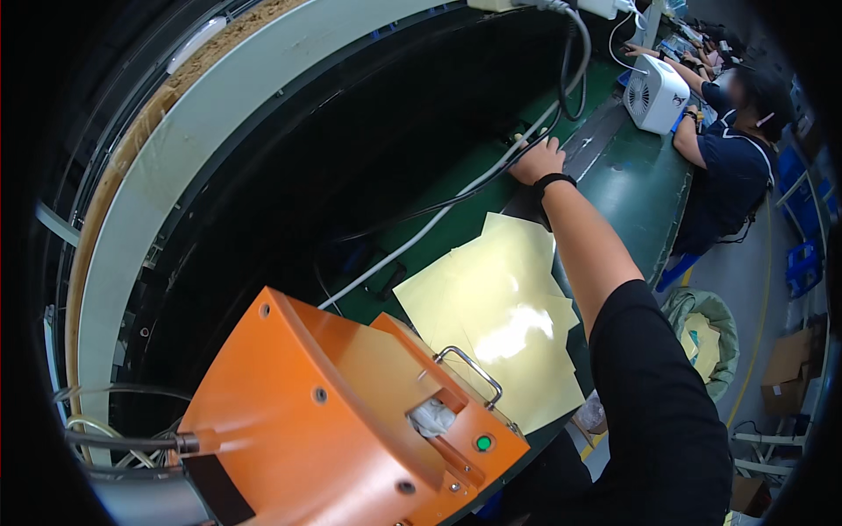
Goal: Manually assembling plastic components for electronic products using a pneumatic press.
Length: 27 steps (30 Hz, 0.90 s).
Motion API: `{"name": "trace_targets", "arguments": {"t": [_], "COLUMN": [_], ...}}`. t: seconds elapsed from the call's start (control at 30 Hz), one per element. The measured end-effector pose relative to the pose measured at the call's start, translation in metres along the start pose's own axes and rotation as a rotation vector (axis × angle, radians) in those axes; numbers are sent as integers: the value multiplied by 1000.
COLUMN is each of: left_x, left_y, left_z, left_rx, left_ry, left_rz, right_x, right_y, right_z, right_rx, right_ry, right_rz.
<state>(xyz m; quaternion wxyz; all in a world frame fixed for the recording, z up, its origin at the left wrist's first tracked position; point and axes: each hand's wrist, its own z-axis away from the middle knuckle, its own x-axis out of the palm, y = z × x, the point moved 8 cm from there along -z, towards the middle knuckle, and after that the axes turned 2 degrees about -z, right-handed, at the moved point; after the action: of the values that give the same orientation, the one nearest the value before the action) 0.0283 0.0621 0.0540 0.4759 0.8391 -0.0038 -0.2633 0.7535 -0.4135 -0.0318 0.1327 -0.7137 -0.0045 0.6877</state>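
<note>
My right arm, in a black sleeve, stretches far across the green bench. At its end my right hand (pixel 539 161), with a black band at the wrist, has its fingers bent beside a grey cable (pixel 481 182). Small dark items lie at the fingertips; what the fingers close on is too small and shadowed to name. Below the hand, shiny pale-yellow sheets (pixel 465 285) lie in an overlapping pile. Nearer still stands an orange machine (pixel 307 412) with a metal handle (pixel 474 373), a green button (pixel 483 444) and whitish crumpled material in its opening. My left hand is out of view.
Cables hang over the bench from above. A white fan (pixel 656 94) stands farther along, near a seated co-worker (pixel 735 171). A green-lined bin (pixel 724 351) with yellow scraps and a cardboard box (pixel 786 372) stand on the floor at right.
</note>
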Motion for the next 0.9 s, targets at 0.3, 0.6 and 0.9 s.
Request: {"name": "trace_targets", "arguments": {"t": [0.3,0.6,0.9], "left_x": [28,1,10], "left_y": [44,-12,116], "left_z": [-6,7,73], "left_rx": [67,64,728], "left_ry": [-100,-13,-593], "left_rz": [-18,328,280], "right_x": [-13,-33,-80], "right_y": [3,84,5], "right_z": [-3,270,605], "right_rx": [-111,268,-314], "right_ry": [45,-721,-1720], "right_rz": [-415,-2015,-1792]}}
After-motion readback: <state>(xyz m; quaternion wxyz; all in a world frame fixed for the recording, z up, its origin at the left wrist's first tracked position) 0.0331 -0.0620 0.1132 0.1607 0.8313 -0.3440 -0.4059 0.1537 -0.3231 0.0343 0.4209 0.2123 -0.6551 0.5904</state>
